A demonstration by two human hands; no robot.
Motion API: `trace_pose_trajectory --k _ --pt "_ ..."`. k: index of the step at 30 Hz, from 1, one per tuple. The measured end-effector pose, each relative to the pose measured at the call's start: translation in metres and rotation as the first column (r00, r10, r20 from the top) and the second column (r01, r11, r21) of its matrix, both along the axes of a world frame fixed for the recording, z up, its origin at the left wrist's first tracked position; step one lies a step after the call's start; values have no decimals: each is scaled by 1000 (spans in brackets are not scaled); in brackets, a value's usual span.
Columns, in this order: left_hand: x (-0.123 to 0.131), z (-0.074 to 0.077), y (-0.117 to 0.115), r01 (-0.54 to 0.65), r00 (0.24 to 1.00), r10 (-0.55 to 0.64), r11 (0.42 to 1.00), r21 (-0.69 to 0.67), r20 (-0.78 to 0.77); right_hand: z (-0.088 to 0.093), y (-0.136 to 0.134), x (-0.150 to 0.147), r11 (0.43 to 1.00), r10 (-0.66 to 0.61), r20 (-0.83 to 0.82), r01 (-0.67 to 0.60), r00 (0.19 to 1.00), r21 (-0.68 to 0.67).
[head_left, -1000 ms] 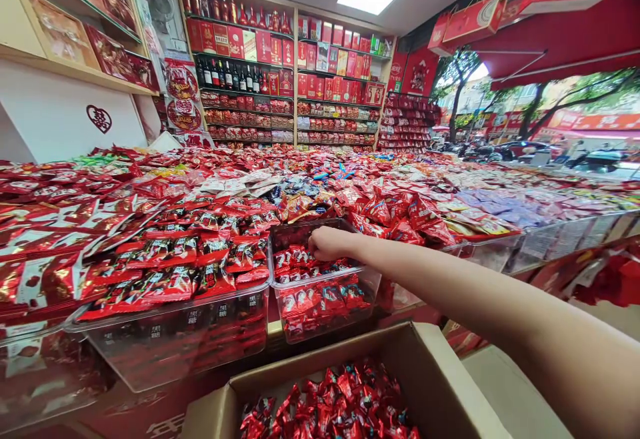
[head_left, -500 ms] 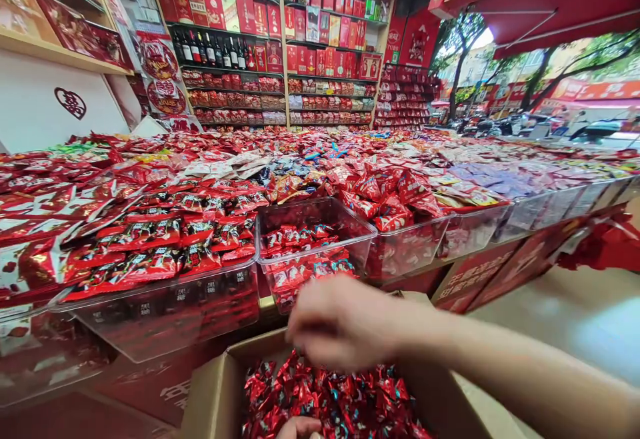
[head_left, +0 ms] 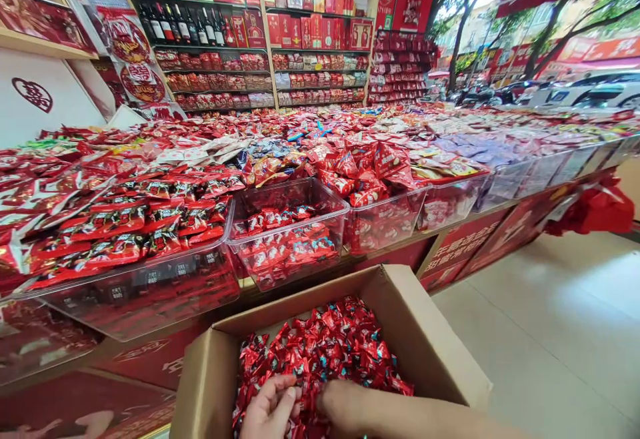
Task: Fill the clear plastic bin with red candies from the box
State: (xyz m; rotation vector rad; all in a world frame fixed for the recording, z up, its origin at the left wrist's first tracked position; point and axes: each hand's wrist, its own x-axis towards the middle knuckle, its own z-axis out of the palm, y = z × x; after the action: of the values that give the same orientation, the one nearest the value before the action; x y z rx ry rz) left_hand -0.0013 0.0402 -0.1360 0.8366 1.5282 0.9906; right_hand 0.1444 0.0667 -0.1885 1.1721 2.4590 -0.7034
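A cardboard box (head_left: 440, 352) holds a heap of small red twist-wrapped candies (head_left: 335, 332) with blue marks. Both of my hands are down in it. My left hand (head_left: 270, 409) is at the near left of the heap, thumb and fingers curled together around red-wrapped candy at their tips. Close beside it on the right, my right hand (head_left: 345, 406) reaches into the heap with its knuckles bent. Its fingertips are hidden among the wrappers, so what they hold does not show. Just beyond the box stands a clear plastic bin (head_left: 287, 232), partly filled with similar red candies.
Left of that bin, another clear bin (head_left: 165, 286) is piled with red-and-black packets. To the right, a bin (head_left: 387, 216) holds red pyramid-shaped packs. More bins run along the display. Shelves (head_left: 270, 32) with bottles and boxes stand behind; tiled floor (head_left: 540, 312) lies right.
My right hand has dropped from above the box's far edge into the candies. My left hand shows more, raised slightly. The view has tilted down, showing more of the box.
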Motion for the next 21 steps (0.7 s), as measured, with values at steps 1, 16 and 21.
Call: trace_pose_trajectory --k 1,16,21 --pt "-1 1 0 6 1000 -6 1000 3 -5 4 3 5 998 -59 -69 56 996 -40" --pt "8 16 -6 187 982 -187 982 12 15 58 -8 23 486 -870 -453 180 193 -855" --pt "9 16 -6 207 978 -210 974 95 19 60 -11 23 780 -594 -741 450 313 -435"
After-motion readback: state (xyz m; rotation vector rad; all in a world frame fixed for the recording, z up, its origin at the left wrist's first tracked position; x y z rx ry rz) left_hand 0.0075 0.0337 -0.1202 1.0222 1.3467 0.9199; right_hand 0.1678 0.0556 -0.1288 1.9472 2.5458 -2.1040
